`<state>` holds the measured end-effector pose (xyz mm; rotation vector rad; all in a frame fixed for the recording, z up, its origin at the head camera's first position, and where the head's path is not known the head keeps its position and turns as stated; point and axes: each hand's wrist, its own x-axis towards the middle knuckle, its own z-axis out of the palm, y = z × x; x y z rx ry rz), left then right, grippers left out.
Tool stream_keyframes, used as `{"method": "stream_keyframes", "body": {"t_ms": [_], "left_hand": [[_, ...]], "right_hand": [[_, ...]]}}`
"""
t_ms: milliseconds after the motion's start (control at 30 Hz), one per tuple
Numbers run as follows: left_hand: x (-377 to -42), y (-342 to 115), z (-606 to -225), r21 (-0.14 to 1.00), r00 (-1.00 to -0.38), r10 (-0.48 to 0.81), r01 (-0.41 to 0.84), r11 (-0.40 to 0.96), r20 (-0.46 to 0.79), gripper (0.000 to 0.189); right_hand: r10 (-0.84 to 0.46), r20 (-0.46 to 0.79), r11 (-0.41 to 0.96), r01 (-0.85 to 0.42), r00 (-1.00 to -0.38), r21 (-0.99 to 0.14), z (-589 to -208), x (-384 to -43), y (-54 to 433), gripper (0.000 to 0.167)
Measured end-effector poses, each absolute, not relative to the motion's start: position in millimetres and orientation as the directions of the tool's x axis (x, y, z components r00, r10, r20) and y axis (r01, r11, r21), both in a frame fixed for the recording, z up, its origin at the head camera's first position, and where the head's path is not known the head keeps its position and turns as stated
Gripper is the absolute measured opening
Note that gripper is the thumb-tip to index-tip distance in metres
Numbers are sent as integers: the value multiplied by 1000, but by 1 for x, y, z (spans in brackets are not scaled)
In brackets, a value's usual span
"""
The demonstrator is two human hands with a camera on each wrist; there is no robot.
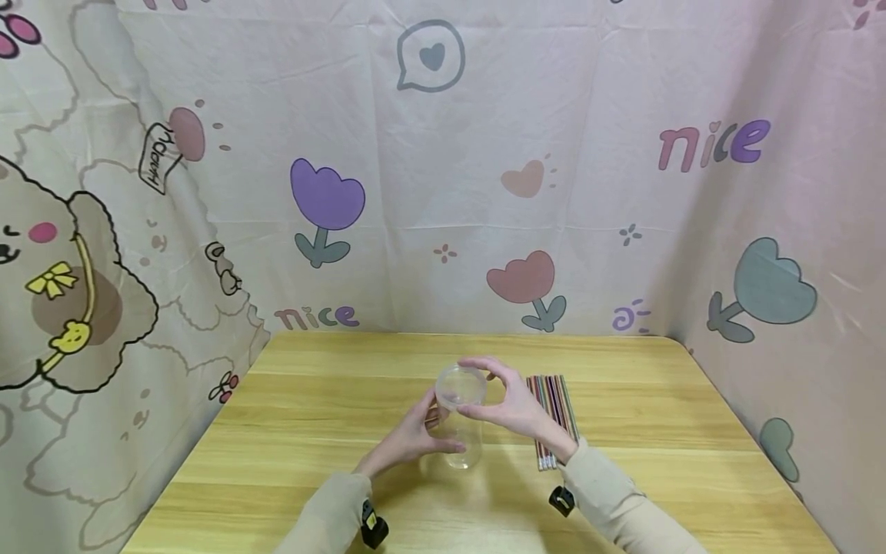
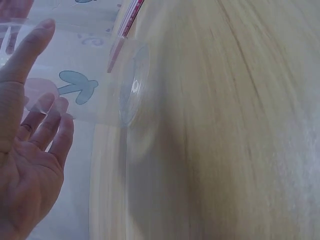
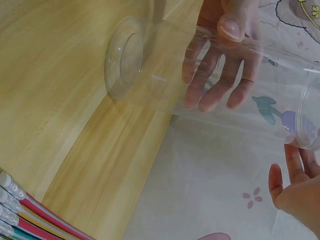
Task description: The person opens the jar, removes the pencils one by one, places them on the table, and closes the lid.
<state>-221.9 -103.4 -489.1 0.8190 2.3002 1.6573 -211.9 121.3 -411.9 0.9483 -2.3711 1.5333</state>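
Note:
A tall clear plastic jar [image 1: 462, 455] stands upright on the wooden table, its round base [image 3: 122, 60] on the tabletop in the right wrist view. My left hand [image 1: 410, 440] holds its side, with the thumb toward me and the fingers round behind the wall. At the top, my right hand [image 1: 514, 404] grips the round clear lid [image 1: 460, 385] by its rim between thumb and fingers. The left wrist view has my left hand [image 2: 30, 175] around the transparent wall [image 2: 100, 107]. Whether the lid sits tight cannot be told.
Several striped pencils with white erasers [image 1: 551, 419] lie side by side just right of the jar, near my right forearm. The wooden table [image 1: 318, 392] ends at a patterned cloth [image 1: 429, 177] behind. Cloth also hangs at both sides.

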Motion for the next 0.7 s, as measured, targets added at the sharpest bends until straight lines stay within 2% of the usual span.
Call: {"method": "stream_keyframes", "body": {"t_ms": [467,700], "left_hand": [[-219,-105,-489,910,-820,541,352,217,188,105],[-216,-107,-491,896,-820,536,376,236,203,106]], "right_hand": [[-417,474,266,-603,-775,-752,-414,-209,119,65],[-410,398,276,-527,-821,-804,-415,-206,124,72]]}}
